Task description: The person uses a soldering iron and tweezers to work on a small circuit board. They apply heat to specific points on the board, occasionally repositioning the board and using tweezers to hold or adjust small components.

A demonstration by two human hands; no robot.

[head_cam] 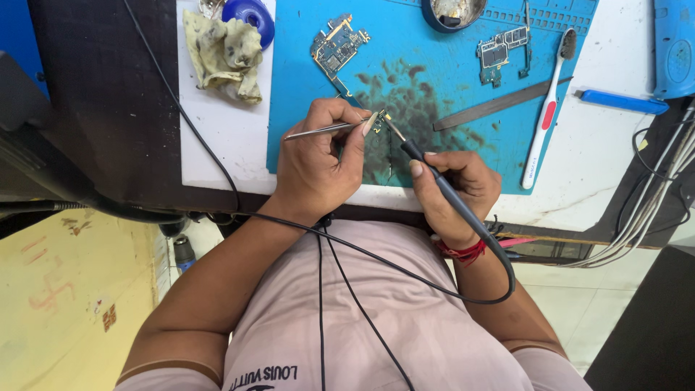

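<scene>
Two hands work close together over a small gold-coloured component (381, 116) on the blue mat (579, 43). Left hand (318, 156): fingers (365, 124) closed around metal tweezers (322, 130), tips pinching or pinning the component; I cannot tell whether it is lifted or lying flat. Right hand (452, 188): fingers wrapped shut around the dark handle of a soldering iron (434, 174), held like a pen, tip touching or just beside the component.

Risks, as judged from here:
- Iron tip sits very near the left fingertips; a slip of the tweezers could bring skin against hot metal.
- Component is tiny; uneven tweezer pressure could flick it off into the dark scorched patch (413, 108) of the mat, where it would be hard to spot.
- Iron's black cable (405, 271) loops across the lap; a snag there could tug the tip off its mark.

Outward: two circuit boards (337, 47) (499, 52) lie farther up the mat, well apart from the work. A white toothbrush (548, 116) and a flat metal strip (499, 105) lie to the right. A stained rag (224, 54) rests on the white surface (224, 137) to the left, clear of the iron.
</scene>
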